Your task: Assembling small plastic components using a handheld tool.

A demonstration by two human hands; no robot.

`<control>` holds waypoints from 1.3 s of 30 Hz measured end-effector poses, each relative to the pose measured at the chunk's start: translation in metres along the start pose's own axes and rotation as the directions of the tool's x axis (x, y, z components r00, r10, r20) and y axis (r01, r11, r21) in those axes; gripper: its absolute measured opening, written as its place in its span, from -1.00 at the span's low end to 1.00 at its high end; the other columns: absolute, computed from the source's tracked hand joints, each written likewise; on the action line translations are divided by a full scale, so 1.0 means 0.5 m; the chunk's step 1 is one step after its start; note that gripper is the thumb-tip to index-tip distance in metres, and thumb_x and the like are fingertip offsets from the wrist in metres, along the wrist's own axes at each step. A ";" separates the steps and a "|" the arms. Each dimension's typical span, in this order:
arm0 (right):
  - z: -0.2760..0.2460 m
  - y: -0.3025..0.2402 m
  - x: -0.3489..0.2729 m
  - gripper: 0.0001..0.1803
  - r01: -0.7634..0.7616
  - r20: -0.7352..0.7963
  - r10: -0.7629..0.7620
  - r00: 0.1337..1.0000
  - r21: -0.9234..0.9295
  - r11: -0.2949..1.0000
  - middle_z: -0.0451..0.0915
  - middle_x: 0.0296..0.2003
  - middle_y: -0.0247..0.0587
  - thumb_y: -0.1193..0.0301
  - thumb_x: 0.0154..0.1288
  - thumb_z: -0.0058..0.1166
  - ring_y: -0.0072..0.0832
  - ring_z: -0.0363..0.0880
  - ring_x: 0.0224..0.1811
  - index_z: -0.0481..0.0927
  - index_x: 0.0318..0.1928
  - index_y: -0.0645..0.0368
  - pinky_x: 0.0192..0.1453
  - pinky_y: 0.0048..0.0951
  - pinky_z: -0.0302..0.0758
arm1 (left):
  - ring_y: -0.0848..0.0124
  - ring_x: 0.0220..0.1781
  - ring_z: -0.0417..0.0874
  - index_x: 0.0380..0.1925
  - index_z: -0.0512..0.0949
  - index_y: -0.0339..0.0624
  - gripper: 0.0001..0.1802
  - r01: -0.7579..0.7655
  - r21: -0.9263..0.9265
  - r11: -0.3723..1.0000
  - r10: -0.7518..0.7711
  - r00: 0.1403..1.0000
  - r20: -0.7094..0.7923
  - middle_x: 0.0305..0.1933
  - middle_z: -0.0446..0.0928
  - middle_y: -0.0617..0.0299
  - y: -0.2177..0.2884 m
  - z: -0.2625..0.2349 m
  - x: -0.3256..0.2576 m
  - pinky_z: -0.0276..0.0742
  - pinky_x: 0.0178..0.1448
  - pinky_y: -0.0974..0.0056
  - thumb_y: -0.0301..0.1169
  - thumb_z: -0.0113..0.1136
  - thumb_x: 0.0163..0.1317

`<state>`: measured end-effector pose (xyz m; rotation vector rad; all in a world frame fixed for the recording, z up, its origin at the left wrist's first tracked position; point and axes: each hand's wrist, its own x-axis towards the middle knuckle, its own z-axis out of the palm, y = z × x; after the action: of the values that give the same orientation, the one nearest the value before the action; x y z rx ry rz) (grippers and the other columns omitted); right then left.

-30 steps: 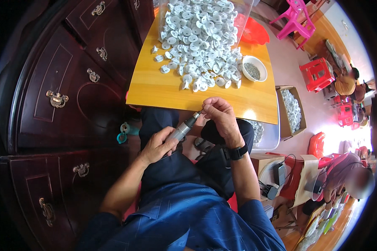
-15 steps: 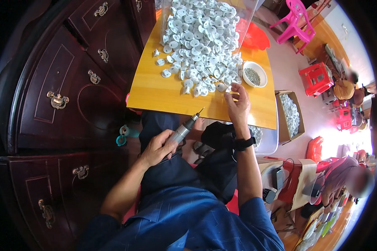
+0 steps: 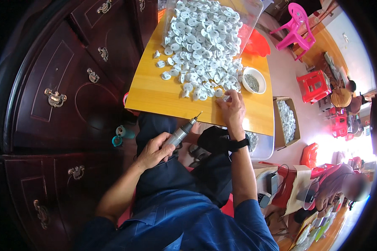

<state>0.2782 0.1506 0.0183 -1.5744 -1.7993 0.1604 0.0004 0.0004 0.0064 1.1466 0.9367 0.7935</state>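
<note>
My left hand (image 3: 156, 151) is wrapped around an electric screwdriver (image 3: 179, 134), a grey cylindrical body with a dark collar and a thin bit slanting up to the right. It is held over my lap, just short of the table edge. At the near side of a heap of white plastic parts (image 3: 205, 46), my right hand (image 3: 233, 109) has its fingers curled around a small white plastic part (image 3: 226, 98) on the yellow table (image 3: 163, 98). The fingers partly hide that part. Right of the heap stands a white bowl (image 3: 262, 83) holding small metal screws (image 3: 251, 82).
A clear plastic bin (image 3: 255, 16) lies behind the heap, with a red basin (image 3: 259, 44) beside it. Dark wooden drawers (image 3: 63, 125) line my left. A carton (image 3: 296, 125) of white parts stands right of the table. Further right are stools, a pink chair (image 3: 297, 27) and other people.
My right hand has moved slightly left and down, and its fingers have closed on a white part at the heap's edge. The left hand keeps the screwdriver in nearly the same place.
</note>
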 end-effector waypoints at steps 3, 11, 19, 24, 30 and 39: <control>-0.014 -0.021 0.000 -0.69 -0.064 0.032 0.062 0.998 0.080 0.995 0.58 -0.23 -0.06 0.43 0.07 0.43 -0.16 0.61 -0.27 0.58 -0.19 0.14 -0.21 -0.23 0.55 | 0.60 -0.51 0.50 -0.07 0.47 -0.27 -0.61 -0.027 -0.008 1.000 0.027 0.998 -0.055 -0.45 0.48 0.31 -0.003 -0.001 0.000 0.45 -0.41 0.42 -0.12 0.13 0.44; -0.015 0.007 -0.025 -0.71 -0.157 0.074 0.139 0.988 0.385 0.909 0.59 -0.27 -0.22 0.51 0.13 0.39 -0.50 0.63 -0.35 0.61 -0.13 0.15 -0.27 -0.47 0.56 | 0.60 -0.50 0.52 -0.06 0.47 -0.28 -0.57 -0.037 -0.003 0.999 0.036 0.999 -0.033 -0.41 0.49 0.32 -0.011 0.001 0.001 0.50 -0.41 0.42 -0.09 0.15 0.43; -0.031 -0.018 -0.044 -0.81 -0.412 0.347 0.227 0.910 0.703 0.579 0.61 -0.25 -0.42 0.55 0.34 0.21 -0.75 0.55 -0.27 0.61 -0.05 0.19 -0.16 -0.65 0.50 | 0.60 -0.49 0.53 -0.04 0.48 -0.25 -0.58 -0.040 0.013 0.999 0.041 0.998 -0.045 -0.41 0.51 0.31 -0.009 0.003 -0.002 0.50 -0.40 0.43 -0.08 0.15 0.43; -0.018 -0.046 -0.065 -0.73 -0.486 0.432 0.232 0.872 0.697 0.528 0.65 -0.27 -0.43 0.53 0.36 0.20 -0.74 0.57 -0.25 0.64 0.06 0.21 -0.14 -0.66 0.51 | 0.59 -0.49 0.54 -0.03 0.48 -0.24 -0.58 -0.062 0.021 0.998 0.063 0.997 -0.042 -0.40 0.52 0.31 -0.005 0.003 -0.002 0.49 -0.40 0.44 -0.09 0.15 0.42; -0.004 -0.066 -0.075 -0.73 -0.463 0.431 0.225 0.874 0.595 0.657 0.68 -0.27 -0.38 0.51 0.33 0.24 -0.70 0.61 -0.28 0.66 0.03 0.23 -0.13 -0.61 0.57 | 0.57 -0.51 0.55 -0.03 0.48 -0.26 -0.57 -0.061 0.077 0.995 0.065 0.997 -0.044 -0.40 0.55 0.29 -0.007 0.004 -0.001 0.49 -0.41 0.40 -0.09 0.16 0.41; 0.000 -0.087 -0.083 -0.73 -0.388 0.378 0.203 0.903 0.518 0.762 0.68 -0.27 -0.34 0.55 0.30 0.23 -0.66 0.65 -0.24 0.66 0.02 0.25 -0.10 -0.58 0.59 | 0.55 -0.52 0.57 -0.04 0.48 -0.27 -0.59 -0.042 0.055 0.998 0.045 0.997 -0.068 -0.41 0.55 0.27 -0.003 0.003 -0.003 0.49 -0.41 0.38 -0.12 0.18 0.38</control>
<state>0.2427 0.1025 0.0235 -1.4049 -1.4771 1.0649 0.0012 -0.0019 0.0055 1.1960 0.9984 0.8520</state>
